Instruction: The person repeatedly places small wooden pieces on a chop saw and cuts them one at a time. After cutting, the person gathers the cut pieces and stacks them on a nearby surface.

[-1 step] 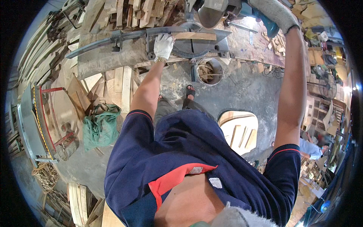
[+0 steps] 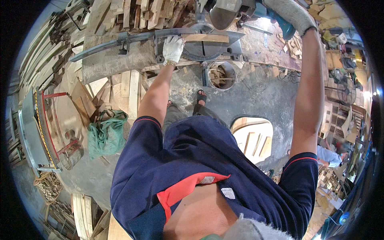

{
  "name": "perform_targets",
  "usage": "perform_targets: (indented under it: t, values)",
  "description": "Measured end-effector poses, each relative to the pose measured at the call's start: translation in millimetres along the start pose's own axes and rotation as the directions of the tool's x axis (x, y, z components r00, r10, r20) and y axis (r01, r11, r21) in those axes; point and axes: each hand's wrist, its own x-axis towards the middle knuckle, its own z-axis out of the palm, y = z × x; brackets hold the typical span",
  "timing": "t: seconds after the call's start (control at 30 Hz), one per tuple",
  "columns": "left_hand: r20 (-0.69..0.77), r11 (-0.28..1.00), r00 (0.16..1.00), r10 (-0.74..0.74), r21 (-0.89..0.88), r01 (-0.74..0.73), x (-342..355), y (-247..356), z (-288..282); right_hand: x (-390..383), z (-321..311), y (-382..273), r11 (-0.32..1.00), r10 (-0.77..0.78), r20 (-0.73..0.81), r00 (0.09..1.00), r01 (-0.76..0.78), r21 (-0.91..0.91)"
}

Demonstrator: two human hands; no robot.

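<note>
My left hand (image 2: 173, 49), in a white knit glove, is closed over the left end of a short wooden strip (image 2: 206, 38). The strip lies along the fence of a mitre saw's grey metal base (image 2: 236, 47), across the slot in its round table. At the upper right my right hand (image 2: 291, 13), also gloved, is wrapped round the teal saw handle (image 2: 285, 29); its fingers are partly hidden. The saw head with its metal guard (image 2: 225, 17) is raised above the strip, and the blade edge cannot be made out.
A bucket of wood offcuts (image 2: 222, 75) stands below the bench. Behind me to the right is a stool-like board (image 2: 263, 125) bearing wood pieces. On the left are a green sack (image 2: 107, 134), a red-framed cart (image 2: 60, 120) and stacked planks (image 2: 44, 60). Another person (image 2: 329, 157) is at far right.
The person at the far right has shifted slightly. My hands, the saw and the wooden strip stay as they were.
</note>
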Motion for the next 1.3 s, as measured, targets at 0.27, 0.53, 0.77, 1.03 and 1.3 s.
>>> perform_targets:
  t: [0.27,0.53,0.77,1.03,1.3]
  values:
    - [-0.010,1.000,1.000,-0.014,-0.027,0.013,9.7,-2.6,3.7,-0.9,-4.4,-4.7,0.996,0.011,0.031,0.999,-0.014,0.090]
    - [-0.065,0.998,0.998,0.012,-0.057,-0.016,10.1,-3.6,5.5,-0.1,-3.0,-2.4,0.996,0.045,0.039,0.998,-0.048,0.075]
    - [-0.035,0.998,0.999,0.014,-0.058,-0.016,11.2,-3.4,5.3,4.4,-5.9,-10.6,0.996,0.079,0.055,0.995,-0.081,0.037]
    - [-0.011,0.999,1.000,0.024,-0.022,-0.024,16.8,-2.2,7.3,-34.6,70.6,-3.1,0.508,0.214,0.287,0.934,-0.357,0.784]
    - [0.122,0.998,0.991,-0.050,-0.035,0.054,17.6,1.6,1.9,-116.3,236.6,-38.9,0.497,0.452,0.152,0.879,-0.390,0.775]
